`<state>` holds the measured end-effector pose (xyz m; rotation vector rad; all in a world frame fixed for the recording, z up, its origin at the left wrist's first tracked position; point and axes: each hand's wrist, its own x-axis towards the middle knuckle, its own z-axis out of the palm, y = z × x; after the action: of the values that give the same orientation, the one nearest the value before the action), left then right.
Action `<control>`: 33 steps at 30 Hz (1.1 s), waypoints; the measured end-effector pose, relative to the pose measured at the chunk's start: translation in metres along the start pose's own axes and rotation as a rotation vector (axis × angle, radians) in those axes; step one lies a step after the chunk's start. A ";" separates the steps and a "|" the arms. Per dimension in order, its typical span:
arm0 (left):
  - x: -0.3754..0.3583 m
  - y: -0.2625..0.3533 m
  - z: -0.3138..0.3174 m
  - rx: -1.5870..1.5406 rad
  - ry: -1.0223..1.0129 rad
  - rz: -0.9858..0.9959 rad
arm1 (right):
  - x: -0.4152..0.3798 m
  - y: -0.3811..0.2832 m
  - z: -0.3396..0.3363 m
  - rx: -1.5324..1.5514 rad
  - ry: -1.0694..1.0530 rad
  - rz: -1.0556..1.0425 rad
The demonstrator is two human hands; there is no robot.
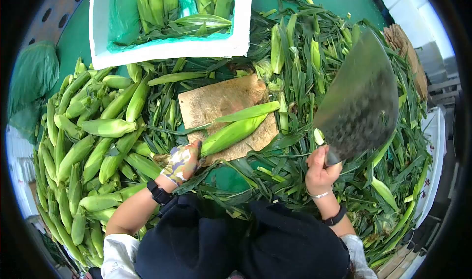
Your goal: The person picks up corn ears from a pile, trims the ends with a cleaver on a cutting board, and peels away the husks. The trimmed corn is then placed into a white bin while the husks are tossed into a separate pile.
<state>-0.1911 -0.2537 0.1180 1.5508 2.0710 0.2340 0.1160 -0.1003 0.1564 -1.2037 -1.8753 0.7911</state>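
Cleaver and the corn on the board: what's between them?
Head view: between the raised cleaver and the corn ear lie the wooden board's right edge and loose green husk leaves.

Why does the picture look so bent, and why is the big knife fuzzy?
Head view: a fisheye lens curves the edges and leaves dark corners; the cleaver in the right hand is smeared by motion blur, while the corn ear under the gloved left hand is sharp; daylight is even, without harsh shadows.

- We note a white foam box [169, 50] with green liner, holding husked-down corn, at the table's far edge.
- Pile of unhusked corn ears [88, 146] along the left edge.
- Heap of cut husks and leaves [393, 161] along the right edge.
- Green sack [32, 77], far-left corner.
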 end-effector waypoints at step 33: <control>0.032 -0.022 -0.012 -0.126 -0.216 -0.077 | -0.011 0.025 0.097 -0.300 -0.757 0.045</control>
<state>-0.2217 -0.2287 0.1079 1.3558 1.9053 0.1577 0.0482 -0.1106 0.0822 -1.2223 -2.6609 1.1262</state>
